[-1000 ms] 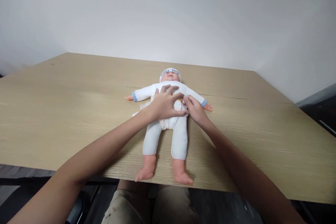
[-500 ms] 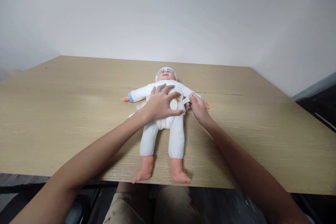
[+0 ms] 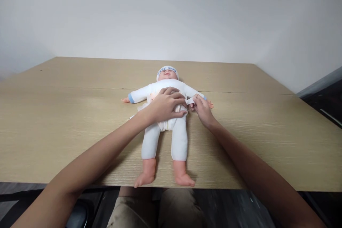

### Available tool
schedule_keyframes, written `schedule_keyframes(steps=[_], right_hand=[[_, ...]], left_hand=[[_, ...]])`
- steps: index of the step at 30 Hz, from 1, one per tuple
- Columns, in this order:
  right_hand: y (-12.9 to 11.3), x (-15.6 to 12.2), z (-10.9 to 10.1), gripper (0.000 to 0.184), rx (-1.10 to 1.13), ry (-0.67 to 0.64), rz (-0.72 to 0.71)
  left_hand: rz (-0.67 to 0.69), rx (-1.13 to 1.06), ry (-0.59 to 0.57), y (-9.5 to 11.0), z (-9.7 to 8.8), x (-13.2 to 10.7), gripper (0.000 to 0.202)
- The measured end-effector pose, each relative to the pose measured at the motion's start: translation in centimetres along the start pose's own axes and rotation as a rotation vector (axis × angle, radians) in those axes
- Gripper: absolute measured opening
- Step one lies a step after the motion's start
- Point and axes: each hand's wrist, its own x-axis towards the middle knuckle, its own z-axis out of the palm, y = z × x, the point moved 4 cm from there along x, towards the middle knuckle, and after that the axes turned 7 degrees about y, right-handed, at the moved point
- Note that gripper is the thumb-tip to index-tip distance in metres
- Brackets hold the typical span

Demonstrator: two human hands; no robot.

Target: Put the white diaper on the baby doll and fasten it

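Wooden table (image 3: 267, 131) extends wide around doll (image 3: 179, 137); feet (image 3: 183, 177) at near edge.

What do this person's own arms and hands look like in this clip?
The slender left forearm and right forearm are bare, with no sleeve in view. The left hand and right hand are ungloved, with no watch or bracelet showing.
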Motion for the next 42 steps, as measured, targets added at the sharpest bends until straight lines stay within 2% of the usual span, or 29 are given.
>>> schedule_keyframes(steps=[7, 12, 20, 30, 33, 42], right_hand=[[-0.3, -0.2, 0.6, 0.051, -0.038, -0.022, -0.01], [-0.7, -0.5, 1.4, 0.051, -0.073, -0.051, 0.004], [-0.8, -0.5, 2.7, 0.044, -0.105, 0.008, -0.091], [-0.9, -0.9, 2.8, 0.048, -0.154, 0.01, -0.066], [-1.9, -1.6, 2.3, 0.042, -0.193, 0.029, -0.149], [-5.1, -3.7, 1.5, 0.037, -0.478, -0.06, -0.606]], left_hand=[[-0.028, -0.012, -0.017, -0.1, 0.2, 0.1, 0.035], [-0.109, -0.089, 0.052, -0.5, 0.1, 0.1, 0.055], [-0.095, -0.116, 0.056, -0.5, 0.3, -0.1, 0.073], [-0.117, -0.159, 0.088, -0.3, -0.2, -0.3, 0.073], [-0.132, -0.164, 0.092, -0.5, -0.1, -0.3, 0.07], [-0.117, -0.169, 0.125, -0.7, 0.0, -0.5, 0.066]])
